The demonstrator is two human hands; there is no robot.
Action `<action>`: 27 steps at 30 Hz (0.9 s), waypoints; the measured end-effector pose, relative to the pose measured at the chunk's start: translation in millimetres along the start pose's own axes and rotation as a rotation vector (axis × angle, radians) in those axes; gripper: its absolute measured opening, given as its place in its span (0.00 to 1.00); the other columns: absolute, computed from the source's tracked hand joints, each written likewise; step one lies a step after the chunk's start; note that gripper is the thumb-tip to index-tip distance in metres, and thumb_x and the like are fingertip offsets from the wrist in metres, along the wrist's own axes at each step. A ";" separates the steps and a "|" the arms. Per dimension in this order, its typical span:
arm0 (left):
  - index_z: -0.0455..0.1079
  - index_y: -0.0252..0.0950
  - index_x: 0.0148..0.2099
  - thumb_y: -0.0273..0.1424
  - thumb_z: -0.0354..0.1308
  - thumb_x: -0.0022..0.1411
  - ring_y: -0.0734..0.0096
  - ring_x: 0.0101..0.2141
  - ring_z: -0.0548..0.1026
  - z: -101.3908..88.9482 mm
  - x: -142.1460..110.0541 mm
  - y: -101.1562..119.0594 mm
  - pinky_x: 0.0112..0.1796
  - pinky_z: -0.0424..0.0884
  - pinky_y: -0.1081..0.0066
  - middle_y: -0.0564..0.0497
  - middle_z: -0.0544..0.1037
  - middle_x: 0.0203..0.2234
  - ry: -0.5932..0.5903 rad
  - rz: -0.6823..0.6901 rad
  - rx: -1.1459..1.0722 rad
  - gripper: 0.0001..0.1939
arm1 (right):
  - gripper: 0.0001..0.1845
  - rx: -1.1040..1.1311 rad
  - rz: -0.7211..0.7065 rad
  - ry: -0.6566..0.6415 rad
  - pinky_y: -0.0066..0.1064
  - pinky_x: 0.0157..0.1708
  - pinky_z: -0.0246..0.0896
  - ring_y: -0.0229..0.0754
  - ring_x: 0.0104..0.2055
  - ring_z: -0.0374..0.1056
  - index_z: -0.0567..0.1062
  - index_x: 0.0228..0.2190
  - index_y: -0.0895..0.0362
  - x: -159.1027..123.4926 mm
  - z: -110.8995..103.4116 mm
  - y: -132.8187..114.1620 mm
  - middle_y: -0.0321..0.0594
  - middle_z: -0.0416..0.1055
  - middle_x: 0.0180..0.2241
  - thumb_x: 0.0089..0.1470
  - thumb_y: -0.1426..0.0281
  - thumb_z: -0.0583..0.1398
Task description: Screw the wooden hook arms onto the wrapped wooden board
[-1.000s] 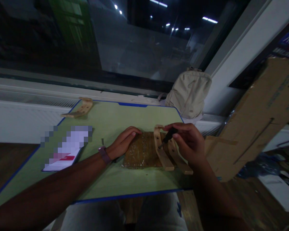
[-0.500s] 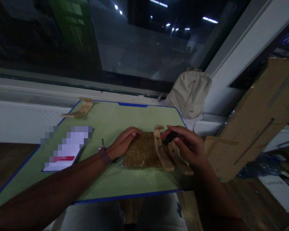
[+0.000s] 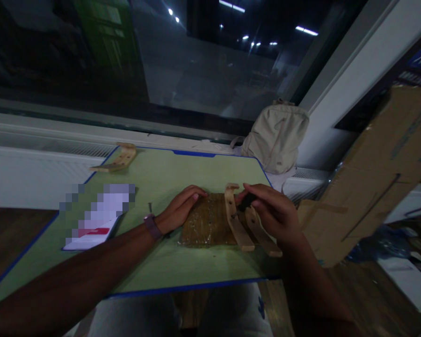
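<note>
A brown wooden board [image 3: 204, 225] with shiny clear wrapping lies on the green tabletop. My left hand [image 3: 183, 208] grips its far left edge, fingers along the top and the thumb bent in. Two pale curved wooden pieces with holes, a left one [image 3: 239, 231] and a right one [image 3: 264, 239], lie across the board's right side. My right hand [image 3: 275, 210] is closed around the dark handle of a screwdriver [image 3: 246, 202]. The tool slants down to the left, its tip at a hole in the left curved piece. My palm hides part of the handle.
A similar curved wooden piece [image 3: 121, 159] rests at the table's far left corner. A phone with a lit screen [image 3: 91, 231] lies left of my forearm, near a small upright screw [image 3: 149, 206]. Beyond the table are a beige backpack [image 3: 277, 138] and a large cardboard box [image 3: 375, 187].
My right hand and the screwdriver have shifted very slightly, with the fingers a little differently placed on the handle. The left hand, board and curved pieces look the same.
</note>
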State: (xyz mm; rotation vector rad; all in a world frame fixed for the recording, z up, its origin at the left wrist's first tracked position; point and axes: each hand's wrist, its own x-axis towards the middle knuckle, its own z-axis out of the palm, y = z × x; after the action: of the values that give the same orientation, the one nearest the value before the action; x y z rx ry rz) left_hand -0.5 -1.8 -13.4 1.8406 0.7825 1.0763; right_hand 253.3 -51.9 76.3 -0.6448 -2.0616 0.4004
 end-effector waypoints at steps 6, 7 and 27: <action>0.70 0.36 0.47 0.42 0.43 0.72 0.64 0.47 0.71 -0.4 -0.8 -1.2 0.52 0.64 0.61 0.46 0.73 0.43 -0.003 0.003 -0.001 0.19 | 0.23 -0.069 -0.002 0.097 0.39 0.41 0.67 0.44 0.42 0.70 0.72 0.53 0.47 -3.6 -1.8 6.1 0.41 0.73 0.40 0.55 0.72 0.63; 0.70 0.36 0.47 0.42 0.43 0.72 0.64 0.47 0.71 -0.4 -0.8 -1.1 0.52 0.64 0.61 0.46 0.73 0.43 -0.004 0.002 0.000 0.19 | 0.22 -0.064 -0.021 0.063 0.42 0.45 0.67 0.46 0.47 0.69 0.72 0.54 0.48 -2.0 -1.2 3.6 0.44 0.72 0.44 0.57 0.70 0.60; 0.71 0.36 0.46 0.43 0.43 0.71 0.63 0.47 0.71 1.0 -0.2 2.8 0.52 0.64 0.60 0.45 0.73 0.43 0.004 -0.006 -0.016 0.20 | 0.21 0.049 0.039 0.018 0.42 0.47 0.67 0.46 0.49 0.70 0.70 0.56 0.47 3.2 3.0 -4.8 0.43 0.74 0.46 0.63 0.67 0.54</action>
State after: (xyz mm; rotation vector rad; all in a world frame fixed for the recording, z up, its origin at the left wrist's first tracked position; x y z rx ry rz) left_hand 0.6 -3.6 -11.2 1.8219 0.7789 1.0795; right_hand 247.9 -54.1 79.3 -0.6573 -2.0182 0.4648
